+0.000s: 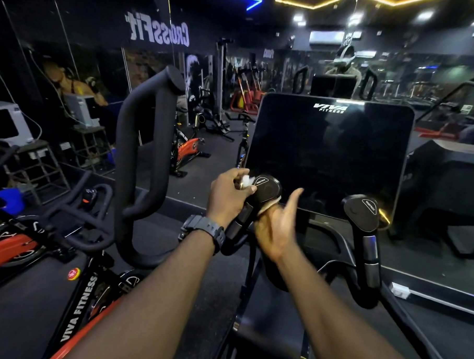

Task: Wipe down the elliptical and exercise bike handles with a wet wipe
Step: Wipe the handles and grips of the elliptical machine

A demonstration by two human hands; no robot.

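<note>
I stand at the elliptical, facing its dark console screen [329, 153]. My left hand [228, 195] grips the left inner handle [266, 190] just below its rounded black cap, with a crumpled white wet wipe [246, 179] pinched under the fingers. My right hand [278, 230] lies against the same handle's right side, palm turned up, thumb raised and fingers apart; a strip of the wipe shows at its fingertips. The right inner handle [363, 220] stands untouched. The tall looped moving handle [144, 159] rises at the left.
A black and orange exercise bike [71, 286] with curved handlebars [73, 221] stands close at the lower left. A mirror wall runs behind the console, reflecting more bikes and racks. Metal stands with white boxes [10, 126] sit at the far left.
</note>
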